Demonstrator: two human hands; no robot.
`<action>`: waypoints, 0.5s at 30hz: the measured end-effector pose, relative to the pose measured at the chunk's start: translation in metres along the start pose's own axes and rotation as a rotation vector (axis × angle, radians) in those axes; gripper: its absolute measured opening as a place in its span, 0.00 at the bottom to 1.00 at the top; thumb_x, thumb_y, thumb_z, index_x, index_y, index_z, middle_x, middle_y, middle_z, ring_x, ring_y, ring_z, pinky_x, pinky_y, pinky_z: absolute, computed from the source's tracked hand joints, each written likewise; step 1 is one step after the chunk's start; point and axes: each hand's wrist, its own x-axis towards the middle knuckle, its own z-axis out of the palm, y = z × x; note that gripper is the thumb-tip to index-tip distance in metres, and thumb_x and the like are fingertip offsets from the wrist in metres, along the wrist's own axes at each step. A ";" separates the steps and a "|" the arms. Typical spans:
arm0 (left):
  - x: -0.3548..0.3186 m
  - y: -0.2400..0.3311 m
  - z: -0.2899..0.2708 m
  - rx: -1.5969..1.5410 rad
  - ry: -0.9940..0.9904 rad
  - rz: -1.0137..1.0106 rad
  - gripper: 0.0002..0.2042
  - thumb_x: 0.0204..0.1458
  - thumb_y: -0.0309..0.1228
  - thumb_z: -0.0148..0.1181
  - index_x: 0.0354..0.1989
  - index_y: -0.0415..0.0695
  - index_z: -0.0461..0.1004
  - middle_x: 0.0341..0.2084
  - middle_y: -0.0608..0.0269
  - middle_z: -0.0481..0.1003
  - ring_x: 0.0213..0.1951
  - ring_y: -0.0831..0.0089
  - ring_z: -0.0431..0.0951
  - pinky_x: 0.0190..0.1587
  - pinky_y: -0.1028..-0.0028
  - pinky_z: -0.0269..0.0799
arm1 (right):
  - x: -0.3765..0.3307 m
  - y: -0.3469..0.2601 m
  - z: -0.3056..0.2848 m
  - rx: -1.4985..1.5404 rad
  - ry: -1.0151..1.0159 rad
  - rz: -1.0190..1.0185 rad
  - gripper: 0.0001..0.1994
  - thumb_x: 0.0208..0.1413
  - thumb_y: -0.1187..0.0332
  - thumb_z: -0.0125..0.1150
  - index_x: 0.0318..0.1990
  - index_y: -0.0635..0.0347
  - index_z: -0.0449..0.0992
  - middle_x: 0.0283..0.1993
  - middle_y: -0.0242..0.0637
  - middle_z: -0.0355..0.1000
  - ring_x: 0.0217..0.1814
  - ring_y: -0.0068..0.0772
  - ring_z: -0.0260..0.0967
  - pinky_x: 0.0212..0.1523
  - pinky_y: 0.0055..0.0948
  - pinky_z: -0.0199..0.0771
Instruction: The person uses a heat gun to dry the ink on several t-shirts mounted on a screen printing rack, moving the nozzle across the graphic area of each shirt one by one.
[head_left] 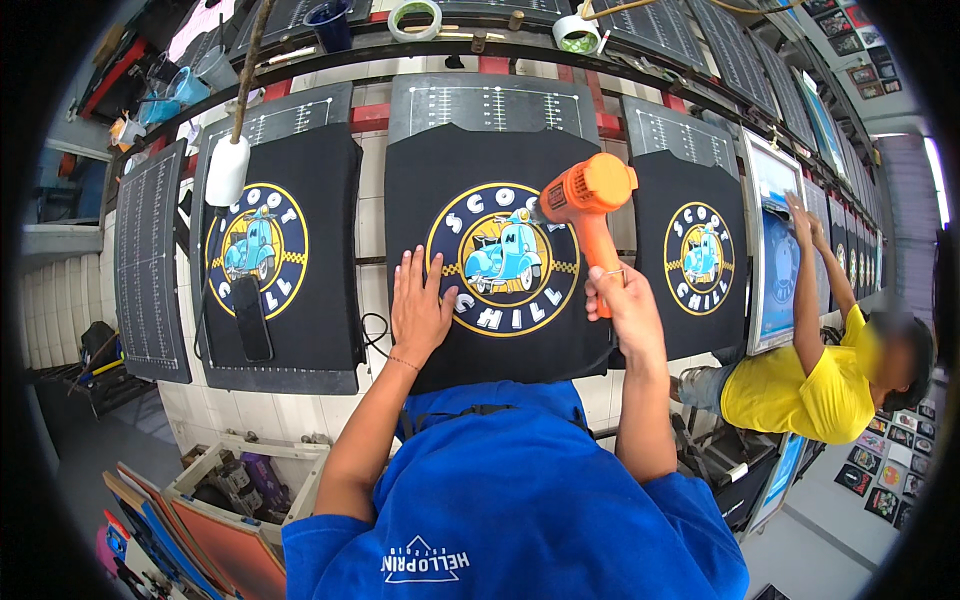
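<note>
1. Two hands of the wearer are in view, both over the middle shirt.
2. The right hand is curled closed around the grip of one orange heat gun; this is the only tool that either hand has hold of.
3. The heat gun rises up and left from the right hand, its nozzle over the upper right part of one round print. Whether the nozzle touches the cloth cannot be told.
4. The left hand lies palm down, fingers extended and slightly parted, grasping nothing; it rests on the middle shirt at the print's left edge. One thin bracelet circles its wrist.
5. Three black shirts lie nearest the hands, each with one round print of one light blue scooter: the middle shirt between the hands, the left shirt beyond the left hand, the right shirt beyond the right.
6. One phone lies on the left shirt, left of the left hand, covering part of its print.
7. One white cylinder hangs on a rope, up and left of the left hand.
8. Two tape rolls, one white-and-green and one white, sit well ahead of both hands.
9. One co-worker in yellow, well right of the right hand, has two hands at one framed screen.
</note>
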 end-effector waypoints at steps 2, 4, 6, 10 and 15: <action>-0.001 -0.001 0.000 0.004 -0.002 -0.002 0.27 0.59 0.40 0.55 0.66 0.42 0.63 0.67 0.42 0.55 0.70 0.46 0.51 0.71 0.53 0.46 | -0.001 -0.002 -0.005 0.068 -0.007 0.048 0.12 0.61 0.63 0.61 0.43 0.63 0.73 0.27 0.26 0.68 0.24 0.15 0.66 0.25 0.17 0.69; 0.001 0.000 0.001 -0.006 0.003 0.004 0.27 0.59 0.40 0.55 0.66 0.42 0.63 0.67 0.42 0.55 0.70 0.46 0.51 0.71 0.53 0.46 | -0.003 0.002 0.002 -0.028 0.042 -0.005 0.12 0.61 0.63 0.60 0.43 0.63 0.73 0.27 0.27 0.68 0.25 0.15 0.66 0.25 0.17 0.69; 0.000 0.000 0.000 -0.004 0.006 0.005 0.27 0.59 0.40 0.55 0.66 0.42 0.63 0.67 0.42 0.56 0.70 0.46 0.51 0.70 0.53 0.47 | -0.005 0.002 0.006 -0.074 0.066 -0.030 0.11 0.61 0.63 0.60 0.43 0.62 0.73 0.27 0.27 0.68 0.25 0.16 0.66 0.25 0.17 0.69; 0.000 -0.001 0.000 -0.001 0.004 0.004 0.27 0.59 0.40 0.55 0.66 0.42 0.63 0.67 0.42 0.56 0.70 0.45 0.52 0.70 0.52 0.47 | -0.006 -0.002 -0.006 0.032 -0.010 0.023 0.12 0.62 0.61 0.59 0.41 0.62 0.72 0.27 0.28 0.68 0.25 0.17 0.67 0.25 0.19 0.70; 0.000 -0.001 0.001 -0.001 0.007 0.003 0.27 0.60 0.41 0.53 0.65 0.42 0.63 0.67 0.41 0.56 0.70 0.45 0.51 0.71 0.52 0.46 | -0.004 -0.001 -0.002 -0.024 0.050 -0.026 0.13 0.62 0.60 0.60 0.42 0.63 0.72 0.27 0.28 0.68 0.24 0.17 0.66 0.25 0.19 0.70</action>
